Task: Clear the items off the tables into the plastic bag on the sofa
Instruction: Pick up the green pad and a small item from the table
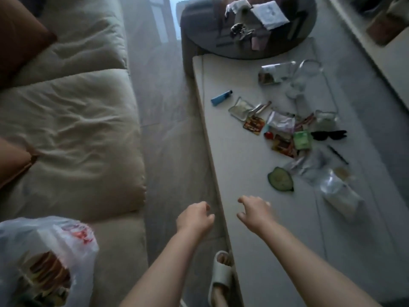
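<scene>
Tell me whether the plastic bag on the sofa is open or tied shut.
Open. The plastic bag gapes at its mouth, with stacked packets visible inside. Neither hand touches it.

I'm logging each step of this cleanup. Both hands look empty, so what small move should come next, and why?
Probably reach the right hand forward to the cucumber slice. Both hands are empty, the left hand is off the white table, and that slice is the nearest item.
</scene>
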{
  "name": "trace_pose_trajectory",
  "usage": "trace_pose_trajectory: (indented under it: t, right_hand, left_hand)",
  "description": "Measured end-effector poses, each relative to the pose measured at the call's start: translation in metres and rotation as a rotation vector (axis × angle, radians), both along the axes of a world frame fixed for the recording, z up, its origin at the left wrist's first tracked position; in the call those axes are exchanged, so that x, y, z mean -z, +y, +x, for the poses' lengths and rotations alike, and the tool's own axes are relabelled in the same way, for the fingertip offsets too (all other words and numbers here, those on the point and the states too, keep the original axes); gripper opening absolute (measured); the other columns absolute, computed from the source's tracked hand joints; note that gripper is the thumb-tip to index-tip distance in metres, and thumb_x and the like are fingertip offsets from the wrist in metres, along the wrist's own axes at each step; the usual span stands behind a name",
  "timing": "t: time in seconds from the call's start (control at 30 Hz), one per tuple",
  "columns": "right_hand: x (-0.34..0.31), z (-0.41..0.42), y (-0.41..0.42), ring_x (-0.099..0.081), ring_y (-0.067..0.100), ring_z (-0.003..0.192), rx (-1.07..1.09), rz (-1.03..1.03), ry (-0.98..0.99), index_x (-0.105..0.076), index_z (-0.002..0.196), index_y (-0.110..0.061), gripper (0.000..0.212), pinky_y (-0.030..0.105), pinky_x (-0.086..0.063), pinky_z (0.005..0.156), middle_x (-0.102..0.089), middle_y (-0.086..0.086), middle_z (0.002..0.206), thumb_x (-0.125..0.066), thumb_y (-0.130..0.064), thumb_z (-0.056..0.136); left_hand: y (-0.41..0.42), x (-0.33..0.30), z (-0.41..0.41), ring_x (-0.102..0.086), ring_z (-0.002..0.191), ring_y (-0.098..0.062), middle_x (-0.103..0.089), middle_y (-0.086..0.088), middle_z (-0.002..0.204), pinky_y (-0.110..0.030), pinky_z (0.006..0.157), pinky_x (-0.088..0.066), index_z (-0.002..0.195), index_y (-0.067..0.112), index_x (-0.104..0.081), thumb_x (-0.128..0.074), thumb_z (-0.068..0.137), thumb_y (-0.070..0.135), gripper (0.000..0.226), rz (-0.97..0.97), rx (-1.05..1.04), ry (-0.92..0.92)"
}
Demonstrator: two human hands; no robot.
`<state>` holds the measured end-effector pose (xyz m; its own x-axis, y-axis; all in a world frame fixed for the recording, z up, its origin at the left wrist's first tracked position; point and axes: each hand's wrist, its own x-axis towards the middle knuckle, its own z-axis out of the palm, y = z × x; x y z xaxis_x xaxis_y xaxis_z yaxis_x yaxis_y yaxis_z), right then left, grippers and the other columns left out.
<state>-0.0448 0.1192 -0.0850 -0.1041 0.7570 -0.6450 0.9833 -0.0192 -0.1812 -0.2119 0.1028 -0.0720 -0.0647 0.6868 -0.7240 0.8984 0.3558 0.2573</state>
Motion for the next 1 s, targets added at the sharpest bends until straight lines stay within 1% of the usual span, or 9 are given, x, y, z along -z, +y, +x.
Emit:
trace_pose_trajectory:
  t: [0.1, 0.2, 0.33, 0.47, 0.63, 0.77, 0.9, 1.0]
  right_hand:
    - [0.003, 0.044, 0.003, -0.047, 0.023, 0.125, 0.085, 0.022, -0.022, -0.043, 0.136, -0.022, 0.047, 0.036, -0.037, 0.100, -0.052, 0.002, 0.135, -0.050, -0.037, 0.091]
    - [0.005, 0.082, 0.003, -0.049, 0.024, 0.124, 0.192, 0.029, -0.041, -0.043, 0.135, -0.022, 0.047, 0.035, -0.039, 0.098, -0.053, 0.002, 0.134, -0.051, -0.038, 0.091]
    - [0.008, 0.119, 0.005, -0.049, 0.023, 0.123, 0.323, 0.024, -0.043, -0.042, 0.135, -0.023, 0.048, 0.035, -0.039, 0.098, -0.053, 0.002, 0.134, -0.052, -0.039, 0.091]
    - [0.013, 0.141, 0.015, -0.051, 0.024, 0.121, 0.417, 0.032, -0.035, -0.044, 0.132, -0.023, 0.047, 0.034, -0.040, 0.097, -0.055, 0.002, 0.131, -0.053, -0.040, 0.090]
    - [0.031, 0.165, 0.033, -0.051, 0.024, 0.120, 0.522, 0.036, -0.033, -0.044, 0.133, -0.023, 0.048, 0.035, -0.040, 0.097, -0.055, 0.002, 0.130, -0.053, -0.040, 0.089]
    - [0.051, 0.184, 0.050, -0.052, 0.024, 0.118, 0.595, 0.028, -0.029, -0.047, 0.129, -0.021, 0.043, 0.034, -0.040, 0.095, -0.056, 0.003, 0.128, -0.053, -0.038, 0.090]
    - [0.079, 0.197, 0.064, -0.052, 0.026, 0.117, 0.717, 0.005, -0.002, -0.048, 0.128, -0.020, 0.040, 0.034, -0.043, 0.093, -0.055, 0.005, 0.130, -0.053, -0.035, 0.091]
    - [0.105, 0.204, 0.078, -0.054, 0.029, 0.115, 0.771, -0.014, 0.010, -0.049, 0.127, -0.016, 0.039, 0.036, -0.047, 0.092, -0.056, 0.009, 0.128, -0.052, -0.034, 0.092]
  left_hand:
    - [0.014, 0.006, 0.035, -0.055, 0.120, -0.020, -0.059, 0.003, 0.129, -0.032, 0.095, -0.047, 0.124, 0.028, -0.056, -0.050, 0.090, 0.043, 0.037, 0.017, 0.092, -0.006]
    - [0.027, 0.011, 0.066, -0.052, 0.124, -0.019, -0.056, 0.003, 0.133, -0.032, 0.098, -0.043, 0.129, 0.028, -0.052, -0.050, 0.090, 0.046, 0.043, 0.021, 0.195, -0.010]
    - [0.045, 0.018, 0.097, -0.054, 0.122, -0.019, -0.058, 0.002, 0.132, -0.033, 0.099, -0.046, 0.131, 0.027, -0.051, -0.048, 0.091, 0.045, 0.044, 0.026, 0.290, -0.030]
    - [0.073, 0.030, 0.126, -0.053, 0.122, -0.020, -0.058, 0.001, 0.131, -0.033, 0.098, -0.045, 0.131, 0.027, -0.051, -0.048, 0.092, 0.045, 0.043, 0.050, 0.411, -0.026]
    - [0.116, 0.060, 0.165, -0.052, 0.123, -0.022, -0.058, -0.001, 0.131, -0.033, 0.099, -0.045, 0.129, 0.026, -0.052, -0.049, 0.092, 0.043, 0.041, 0.042, 0.507, -0.039]
    - [0.144, 0.084, 0.195, -0.055, 0.117, -0.024, -0.060, -0.002, 0.126, -0.036, 0.094, -0.050, 0.124, 0.023, -0.055, -0.051, 0.091, 0.041, 0.038, 0.047, 0.574, -0.046]
    - [0.165, 0.112, 0.219, -0.060, 0.109, -0.026, -0.063, -0.004, 0.119, -0.038, 0.089, -0.053, 0.116, 0.020, -0.059, -0.053, 0.090, 0.037, 0.032, 0.044, 0.601, -0.042]
    - [0.180, 0.136, 0.239, -0.060, 0.108, -0.026, -0.062, -0.005, 0.118, -0.038, 0.087, -0.054, 0.118, 0.021, -0.059, -0.054, 0.090, 0.034, 0.032, 0.035, 0.624, -0.052]
